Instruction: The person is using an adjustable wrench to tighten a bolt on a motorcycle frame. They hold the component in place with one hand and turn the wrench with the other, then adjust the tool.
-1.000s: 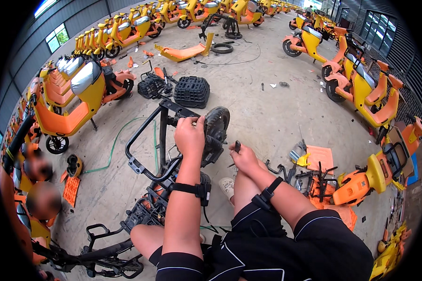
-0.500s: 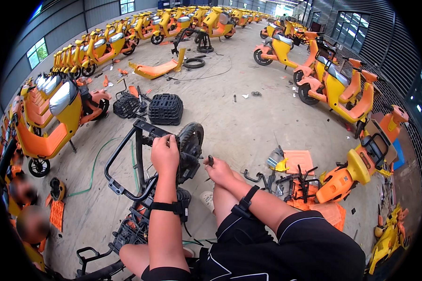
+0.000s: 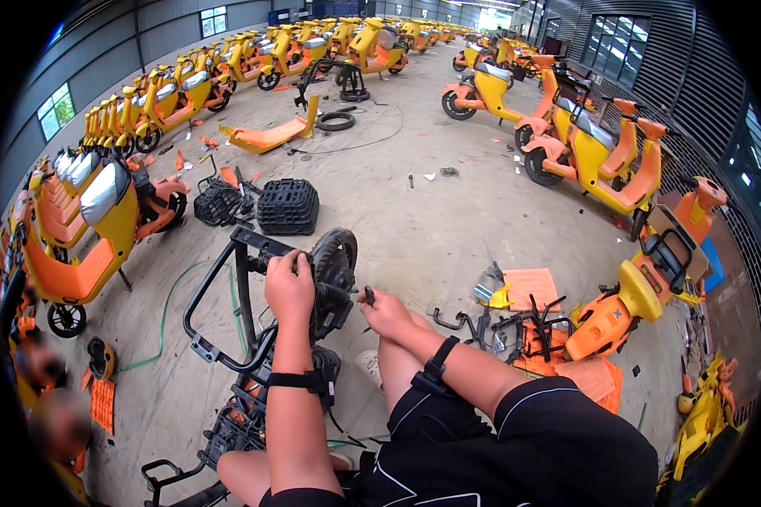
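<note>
Stripped scooter frame [image 3: 228, 338], bodywork already off, wheel still on: left hand [image 3: 289, 287] is gripping beside the rear wheel [image 3: 333, 269]; right hand [image 3: 386, 313] is pinching a small dark tool [image 3: 369, 295].

The stripped bike frame [image 3: 228, 338] stood at the centre, its wheel [image 3: 333, 270] at the far end, with the left hand [image 3: 288, 287] on the frame and the right hand [image 3: 386, 313] just beside the wheel at 3 o'clock. Two baskets [image 3: 262, 205] lay on the floor [image 3: 414, 220] beyond the frame at 12 o'clock, and a heap of loose parts [image 3: 533, 325] lay at 3 o'clock. Rows of scooters [image 3: 583, 144] stood at 1 o'clock and others [image 3: 152, 101] at 10 o'clock.
</note>
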A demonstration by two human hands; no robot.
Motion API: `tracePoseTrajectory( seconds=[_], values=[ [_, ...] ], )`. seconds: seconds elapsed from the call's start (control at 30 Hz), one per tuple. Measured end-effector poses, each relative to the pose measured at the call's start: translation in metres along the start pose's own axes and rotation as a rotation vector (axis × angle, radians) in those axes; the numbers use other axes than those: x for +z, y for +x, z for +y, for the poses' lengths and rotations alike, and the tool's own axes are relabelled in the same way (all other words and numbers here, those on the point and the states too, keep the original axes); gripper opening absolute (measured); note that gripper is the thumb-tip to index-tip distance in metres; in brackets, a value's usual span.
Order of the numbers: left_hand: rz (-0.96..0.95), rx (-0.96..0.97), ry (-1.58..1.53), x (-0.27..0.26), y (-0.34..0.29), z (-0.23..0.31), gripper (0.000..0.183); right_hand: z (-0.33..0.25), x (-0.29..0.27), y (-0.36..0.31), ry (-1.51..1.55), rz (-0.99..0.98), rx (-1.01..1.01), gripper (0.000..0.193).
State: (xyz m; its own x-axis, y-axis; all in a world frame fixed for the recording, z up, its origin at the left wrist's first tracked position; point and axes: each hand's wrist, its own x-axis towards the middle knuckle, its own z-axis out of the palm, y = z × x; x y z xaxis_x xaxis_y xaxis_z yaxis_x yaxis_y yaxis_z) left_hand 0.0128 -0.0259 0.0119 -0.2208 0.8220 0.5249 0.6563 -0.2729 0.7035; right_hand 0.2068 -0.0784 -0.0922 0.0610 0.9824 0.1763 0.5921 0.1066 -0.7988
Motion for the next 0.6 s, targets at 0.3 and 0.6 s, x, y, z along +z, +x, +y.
tracePoseTrajectory(
  seconds=[0.3,0.6],
  values=[
    [0.05,-0.078,0.071,0.0,0.001,0.003,0.027,0.002,0.003,0.0,0.009,0.016,-0.014,0.022],
    [0.02,-0.073,0.067,-0.001,0.0,0.009,0.027,-0.008,-0.002,-0.002,-0.01,0.019,0.026,0.022]
  ],
)
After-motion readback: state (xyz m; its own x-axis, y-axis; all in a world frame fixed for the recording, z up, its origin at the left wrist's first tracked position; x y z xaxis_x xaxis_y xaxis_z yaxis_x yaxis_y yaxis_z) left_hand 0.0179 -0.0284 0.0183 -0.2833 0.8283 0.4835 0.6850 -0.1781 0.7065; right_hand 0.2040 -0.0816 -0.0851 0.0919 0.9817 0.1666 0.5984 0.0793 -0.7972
